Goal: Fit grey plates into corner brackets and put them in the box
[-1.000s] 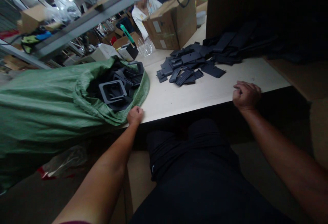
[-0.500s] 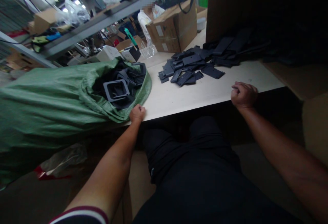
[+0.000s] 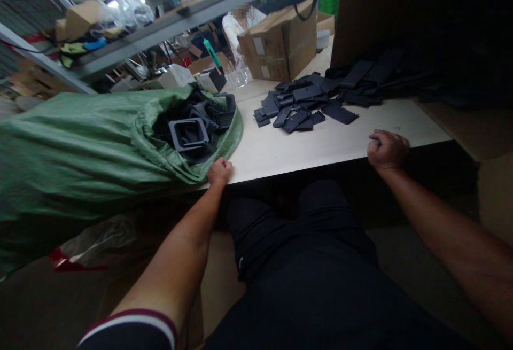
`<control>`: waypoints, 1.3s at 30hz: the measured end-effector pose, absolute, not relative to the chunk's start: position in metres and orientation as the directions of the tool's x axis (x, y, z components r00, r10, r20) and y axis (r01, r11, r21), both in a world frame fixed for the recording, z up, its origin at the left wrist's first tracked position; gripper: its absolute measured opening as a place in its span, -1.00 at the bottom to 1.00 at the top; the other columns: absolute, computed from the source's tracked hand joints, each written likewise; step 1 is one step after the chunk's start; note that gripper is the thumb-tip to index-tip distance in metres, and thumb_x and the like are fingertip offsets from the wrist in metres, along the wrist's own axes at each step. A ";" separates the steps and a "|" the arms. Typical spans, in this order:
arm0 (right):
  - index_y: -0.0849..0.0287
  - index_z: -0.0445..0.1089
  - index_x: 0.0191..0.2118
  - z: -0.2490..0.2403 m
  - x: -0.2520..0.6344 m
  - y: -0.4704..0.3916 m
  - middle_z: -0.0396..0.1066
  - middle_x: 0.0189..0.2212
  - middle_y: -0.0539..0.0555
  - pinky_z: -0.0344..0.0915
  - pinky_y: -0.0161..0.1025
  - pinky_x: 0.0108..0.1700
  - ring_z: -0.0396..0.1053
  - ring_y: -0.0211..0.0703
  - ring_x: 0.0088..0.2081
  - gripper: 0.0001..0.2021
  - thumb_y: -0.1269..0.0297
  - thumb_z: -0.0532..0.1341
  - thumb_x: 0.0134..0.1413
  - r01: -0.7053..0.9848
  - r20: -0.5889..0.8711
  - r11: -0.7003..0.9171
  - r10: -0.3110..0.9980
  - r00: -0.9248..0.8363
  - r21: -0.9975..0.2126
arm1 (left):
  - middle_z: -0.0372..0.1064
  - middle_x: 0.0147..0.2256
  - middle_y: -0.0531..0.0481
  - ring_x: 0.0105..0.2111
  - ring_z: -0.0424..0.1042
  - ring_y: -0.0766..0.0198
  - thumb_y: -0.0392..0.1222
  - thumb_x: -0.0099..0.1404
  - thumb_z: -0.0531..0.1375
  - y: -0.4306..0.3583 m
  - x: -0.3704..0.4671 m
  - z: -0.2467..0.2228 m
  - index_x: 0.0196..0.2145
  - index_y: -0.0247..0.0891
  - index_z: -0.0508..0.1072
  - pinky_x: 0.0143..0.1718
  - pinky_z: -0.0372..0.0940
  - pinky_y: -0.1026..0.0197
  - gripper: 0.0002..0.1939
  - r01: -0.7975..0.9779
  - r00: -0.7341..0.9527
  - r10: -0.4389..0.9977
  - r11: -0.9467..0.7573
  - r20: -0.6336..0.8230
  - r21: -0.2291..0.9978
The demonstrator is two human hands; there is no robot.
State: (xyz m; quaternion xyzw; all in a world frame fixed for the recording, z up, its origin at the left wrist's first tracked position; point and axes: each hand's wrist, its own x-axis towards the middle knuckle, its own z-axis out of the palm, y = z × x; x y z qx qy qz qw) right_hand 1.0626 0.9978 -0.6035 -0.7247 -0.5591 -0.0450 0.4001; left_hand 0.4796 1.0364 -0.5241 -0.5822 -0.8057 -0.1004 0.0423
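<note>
Sack (image 3: 76, 133) lies mouth-open on table (image 3: 276, 157), dark frame (image 3: 173, 135) inside. Left hand (image 3: 220, 170), fingers curled closed, rests beside its rim. Plates (image 3: 306, 93) heap mid-table. Right hand (image 3: 387, 149), likewise fisted, rests near edge; nothing visibly held. Step: apparently a pause; any pick-up calls for uncurling.

Arms (image 3: 172, 256) extended forward, left grip (image 3: 220, 171) and right grip (image 3: 387, 149) seem curled into fists.

My feed shows a pale worktop (image 3: 260, 157), a grey shelf (image 3: 180, 21) slanting behind it, dim floor (image 3: 32, 312) lower left, deep shade upper right.
</note>
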 end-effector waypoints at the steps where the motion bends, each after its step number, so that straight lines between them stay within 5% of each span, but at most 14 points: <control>1: 0.02 0.52 -0.17 -0.603 1.063 0.998 0.60 0.11 0.25 0.18 0.16 0.22 0.46 0.24 0.13 -0.73 0.35 0.09 0.16 0.848 0.510 -0.057 0.777 0.369 -0.526 | 0.60 -0.20 -0.19 -0.20 0.53 -0.02 -0.06 0.44 0.10 1.036 0.480 -0.524 -0.17 -0.14 0.60 -0.27 0.20 0.12 -0.72 0.946 -0.319 0.930 0.302 0.184 0.115; 15: 0.12 0.53 -0.19 -0.602 1.058 1.000 0.64 -0.01 0.26 0.24 0.12 0.16 0.51 0.23 0.03 -0.73 0.33 0.09 0.11 0.854 0.543 -0.094 0.735 0.406 -0.511 | 0.60 -0.20 -0.20 -0.21 0.54 -0.04 -0.06 0.42 0.12 1.037 0.478 -0.525 -0.20 -0.14 0.60 -0.28 0.19 0.11 -0.75 0.946 -0.313 0.931 0.290 0.187 0.143; 27: -0.05 0.50 -0.19 -0.595 1.063 0.993 0.64 0.01 0.22 0.27 0.18 0.05 0.48 0.33 0.04 -0.73 0.31 0.09 0.08 0.864 0.532 -0.038 0.774 0.344 -0.503 | 0.60 -0.21 -0.23 -0.19 0.54 -0.07 -0.06 0.42 0.14 1.038 0.475 -0.529 -0.18 -0.16 0.61 -0.25 0.20 0.11 -0.74 0.945 -0.309 0.930 0.277 0.197 0.176; 39: 0.14 0.58 -0.11 -0.606 1.072 0.996 0.60 0.11 0.29 0.26 0.06 0.22 0.50 0.17 0.11 -0.65 0.40 0.09 0.08 0.877 0.550 0.036 0.791 0.268 -0.479 | 0.61 -0.17 -0.24 -0.17 0.55 -0.08 -0.06 0.45 0.08 1.037 0.477 -0.525 -0.10 -0.17 0.62 -0.23 0.24 0.10 -0.67 0.950 -0.304 0.938 0.286 0.168 0.123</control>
